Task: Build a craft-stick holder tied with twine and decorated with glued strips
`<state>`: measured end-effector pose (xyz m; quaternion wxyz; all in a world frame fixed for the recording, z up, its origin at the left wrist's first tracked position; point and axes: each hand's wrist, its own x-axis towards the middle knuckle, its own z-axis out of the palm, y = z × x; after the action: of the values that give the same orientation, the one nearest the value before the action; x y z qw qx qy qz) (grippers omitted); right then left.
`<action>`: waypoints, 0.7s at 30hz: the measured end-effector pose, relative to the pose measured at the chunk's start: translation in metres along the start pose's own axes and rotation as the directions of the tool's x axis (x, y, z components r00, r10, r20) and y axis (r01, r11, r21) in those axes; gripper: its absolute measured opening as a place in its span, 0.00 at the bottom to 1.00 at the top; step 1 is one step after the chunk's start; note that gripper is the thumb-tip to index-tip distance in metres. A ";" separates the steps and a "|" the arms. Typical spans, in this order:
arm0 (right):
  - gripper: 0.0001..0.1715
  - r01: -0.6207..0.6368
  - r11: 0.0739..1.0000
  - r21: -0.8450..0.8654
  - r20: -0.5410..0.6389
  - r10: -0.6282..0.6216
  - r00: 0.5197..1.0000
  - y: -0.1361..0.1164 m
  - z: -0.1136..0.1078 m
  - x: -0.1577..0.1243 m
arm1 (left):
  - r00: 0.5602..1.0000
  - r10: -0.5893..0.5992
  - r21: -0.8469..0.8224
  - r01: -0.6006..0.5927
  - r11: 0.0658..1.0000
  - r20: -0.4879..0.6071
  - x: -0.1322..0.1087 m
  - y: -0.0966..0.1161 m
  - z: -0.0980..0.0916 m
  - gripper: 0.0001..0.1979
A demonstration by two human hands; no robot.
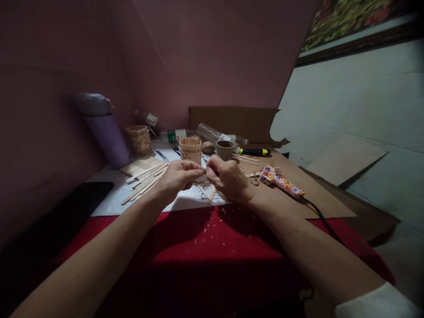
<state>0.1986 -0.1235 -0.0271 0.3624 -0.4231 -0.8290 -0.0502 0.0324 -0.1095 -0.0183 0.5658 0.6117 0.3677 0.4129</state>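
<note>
1. Pinching at chest centre: left hand [182, 176] has thumb and index fingertips pressed together; right hand [228, 176] is curled into a loose fist, thumb against the bent index finger. Fingertips of both meet or nearly meet.
2. Can't tell what is between the fingertips: a tiny pale spot shows there, too small to identify.
3. Scalloped wooden cup [190, 152] stands upright just behind the left hand, on the white sheet [112, 194].
4. Loose craft sticks [145, 182] lie fanned out left of the left hand, same sheet. A few stick pieces [211, 195] sit under the hands.
5. Behind the hands: twine ball [208, 147], then olive cup [225, 151] upright, mouth up. Box cutter [254, 152], black/yellow, lies right of that cup.
6. Floral glue gun [281, 182] lies right of the right hand on the brown cardboard [331, 207], cord trailing off toward the near edge. Twine loops [253, 177] between gun and hand.
7. Back left: purple cylinder [107, 137], second wooden cup [138, 140]. Back centre: clear plastic bottle [210, 132] on its side.
8. Wood slivers [212, 229] scattered on the red cloth [165, 238], near side of the hands.
</note>
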 end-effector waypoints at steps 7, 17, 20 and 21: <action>0.05 0.012 0.980 0.200 -0.009 -0.010 1.000 0.003 -0.001 0.001 | 0.994 -0.052 -0.109 0.063 0.992 0.093 -0.003 0.000 -0.004 0.07; 0.11 0.104 0.992 -0.078 0.065 -0.099 0.993 -0.001 0.005 -0.003 | 0.992 -0.124 -0.084 0.124 0.989 0.006 0.001 -0.001 -0.003 0.07; 0.13 0.108 0.964 -0.243 0.069 -0.094 0.993 0.000 0.010 -0.004 | 0.994 -0.100 -0.081 0.096 0.992 -0.047 0.001 -0.002 0.001 0.07; 0.13 0.106 0.952 -0.287 0.070 -0.089 0.994 0.000 0.012 -0.004 | 0.994 -0.089 -0.082 0.084 0.993 -0.062 0.001 -0.002 0.003 0.07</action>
<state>0.1934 -0.1216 -0.0382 0.2700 -0.4316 -0.8423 -0.1773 0.0355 -0.1095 -0.0204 0.5945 0.5583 0.3957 0.4222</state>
